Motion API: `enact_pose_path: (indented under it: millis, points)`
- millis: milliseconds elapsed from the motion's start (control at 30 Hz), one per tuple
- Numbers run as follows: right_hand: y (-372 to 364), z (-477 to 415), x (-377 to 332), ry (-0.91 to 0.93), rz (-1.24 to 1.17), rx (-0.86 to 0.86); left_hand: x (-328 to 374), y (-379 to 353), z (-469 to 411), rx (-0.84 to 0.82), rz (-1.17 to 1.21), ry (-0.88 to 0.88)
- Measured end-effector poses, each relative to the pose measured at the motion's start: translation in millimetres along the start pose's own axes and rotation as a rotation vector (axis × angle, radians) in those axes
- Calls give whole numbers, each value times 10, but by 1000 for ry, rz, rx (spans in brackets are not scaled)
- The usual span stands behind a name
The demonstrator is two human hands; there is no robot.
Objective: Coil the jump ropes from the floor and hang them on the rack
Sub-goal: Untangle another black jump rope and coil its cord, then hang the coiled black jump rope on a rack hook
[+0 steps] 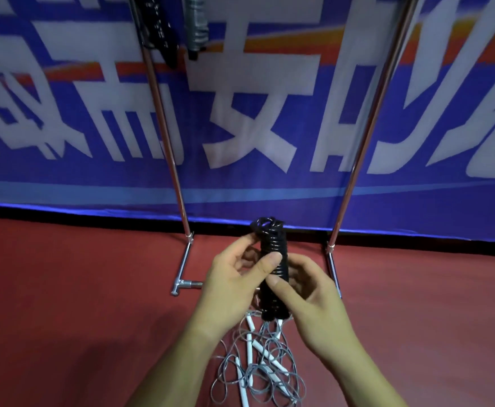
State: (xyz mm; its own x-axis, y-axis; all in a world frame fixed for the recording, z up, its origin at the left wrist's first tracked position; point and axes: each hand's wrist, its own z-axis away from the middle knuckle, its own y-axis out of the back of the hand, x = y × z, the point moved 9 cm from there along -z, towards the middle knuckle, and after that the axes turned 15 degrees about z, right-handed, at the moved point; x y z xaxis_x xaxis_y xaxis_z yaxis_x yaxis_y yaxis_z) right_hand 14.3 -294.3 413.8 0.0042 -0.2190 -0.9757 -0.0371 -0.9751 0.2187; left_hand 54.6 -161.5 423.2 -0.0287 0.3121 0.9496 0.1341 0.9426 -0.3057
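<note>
From the head camera, you hold the black jump rope (pixel 272 259) upright between both hands, above the floor (pixel 64 289) and in front of the rack (pixel 369 127). It is wound into a tight bundle with a small loop at its top. Your left hand (pixel 231 277) grips its middle with the thumb laid across the turns. Your right hand (pixel 308 292) grips just below, fingers curled round it.

The cord looks thin, light, springy and glossy, so the turns may slip or unwind. Keep the pinch on the wrapped middle and hang it by the top loop.

Below your wrists, at the near edge of the floor, the grey ropes (pixel 263 362) with white handles lie tangled. They look limp and likely to snag, so take them by a handle.
</note>
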Motion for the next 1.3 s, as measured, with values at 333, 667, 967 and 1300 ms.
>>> enact_pose_path:
  millis: [333, 667, 967, 1300]
  points:
    - [92, 319, -1496, 239, 204, 2, 1667, -118, 245, 83, 105, -26]
    - [186, 663, -2927, 469, 534, -22, 2889, -469, 448, -6, 108, -3]
    - [296, 60, -3371, 487, 542, -75, 3287, -536, -97, 90, 110, -193]
    - [309, -1261, -3577, 508, 655, 25, 3375, -461, -1307, 54, 191, -219]
